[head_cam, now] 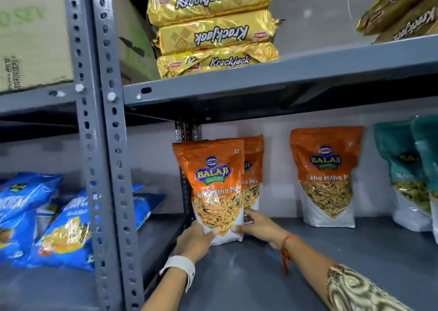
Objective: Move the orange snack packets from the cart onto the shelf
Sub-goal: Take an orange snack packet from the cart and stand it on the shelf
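Observation:
An orange Balaji snack packet (pixel 216 187) stands upright on the grey lower shelf (pixel 331 258), near its left post. My left hand (pixel 194 242) grips its bottom left corner and my right hand (pixel 257 227) holds its bottom right edge. A second orange packet (pixel 254 168) stands right behind it, mostly hidden. A third orange packet (pixel 326 175) leans against the back wall further right. The cart is out of view.
Teal packets (pixel 412 168) stand at the far right of the same shelf. Blue snack bags (pixel 47 220) fill the left bay beyond the perforated uprights (pixel 104 145). Gold Krackjack packs (pixel 213 31) are stacked on the upper shelf (pixel 284 73), beside a cardboard box (pixel 33 33).

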Action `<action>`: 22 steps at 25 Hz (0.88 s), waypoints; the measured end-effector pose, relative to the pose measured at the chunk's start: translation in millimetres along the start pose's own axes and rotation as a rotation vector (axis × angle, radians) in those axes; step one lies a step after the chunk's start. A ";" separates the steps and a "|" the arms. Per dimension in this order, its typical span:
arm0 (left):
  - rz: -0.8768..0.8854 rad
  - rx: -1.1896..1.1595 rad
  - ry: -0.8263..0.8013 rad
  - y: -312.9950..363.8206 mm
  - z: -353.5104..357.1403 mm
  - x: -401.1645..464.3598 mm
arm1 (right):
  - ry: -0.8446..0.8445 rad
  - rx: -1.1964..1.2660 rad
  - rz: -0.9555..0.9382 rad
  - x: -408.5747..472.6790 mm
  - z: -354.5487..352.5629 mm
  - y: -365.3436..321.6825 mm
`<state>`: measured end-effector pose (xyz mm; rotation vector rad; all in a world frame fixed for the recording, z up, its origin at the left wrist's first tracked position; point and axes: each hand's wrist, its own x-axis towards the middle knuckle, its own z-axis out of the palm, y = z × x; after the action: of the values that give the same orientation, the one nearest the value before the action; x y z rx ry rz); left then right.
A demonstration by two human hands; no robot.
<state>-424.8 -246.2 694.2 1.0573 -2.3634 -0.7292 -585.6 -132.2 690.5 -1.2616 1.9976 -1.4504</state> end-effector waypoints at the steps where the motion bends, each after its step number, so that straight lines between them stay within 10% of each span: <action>1: -0.007 0.015 -0.007 0.6 0.1 0.9 | 0.022 -0.009 0.006 -1.9 0.7 0.0; 7: 0.004 -0.038 0.034 7.7 -4.5 -10.5 | 0.348 -0.063 -0.061 -18.3 10.6 -18.6; 11: 0.311 -0.219 0.352 29.8 -29.4 -53.2 | 0.481 0.058 -0.219 -44.0 27.6 -44.4; 22: 0.237 -0.644 0.504 -75.1 -126.3 -211.1 | 0.326 0.241 -0.402 -178.3 171.3 -134.8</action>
<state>-182.4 -160.7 705.0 0.5773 -1.6157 -0.9148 -307.4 -91.8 706.1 -1.4486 1.7419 -2.1373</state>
